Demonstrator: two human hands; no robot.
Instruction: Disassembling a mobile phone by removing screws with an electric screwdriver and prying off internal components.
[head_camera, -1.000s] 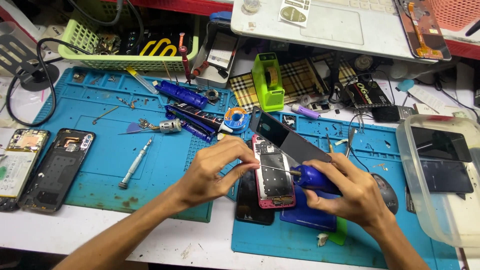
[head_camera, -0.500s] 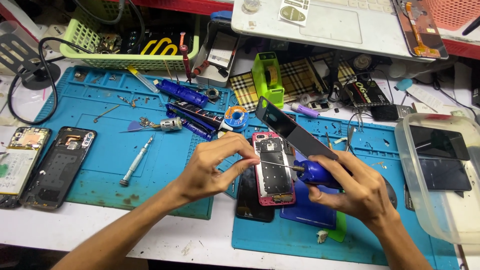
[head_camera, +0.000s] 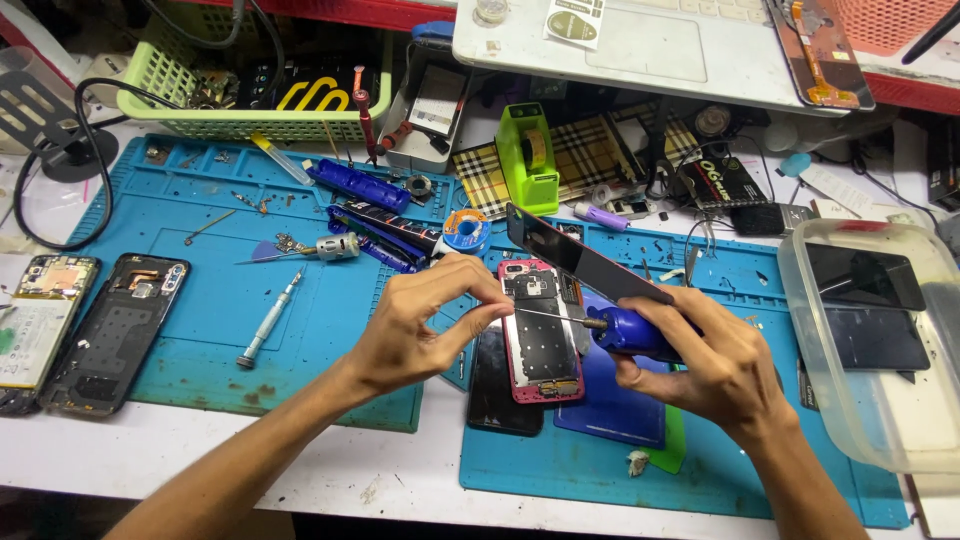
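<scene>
Right hand (head_camera: 715, 365) gripped the blue-handled precision screwdriver (head_camera: 630, 330), shaft level. Left hand (head_camera: 425, 320) pinched thumb and forefinger at the shaft's tip, over the opened pink-framed phone (head_camera: 540, 330) lying on the blue silicone work mat (head_camera: 760, 460). Step judged: handling a screw at the tip. Next move calls for steady, fine alignment.

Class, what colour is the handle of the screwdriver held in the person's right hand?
Blue: the screwdriver handle in the right hand shows best in the head view.
</scene>
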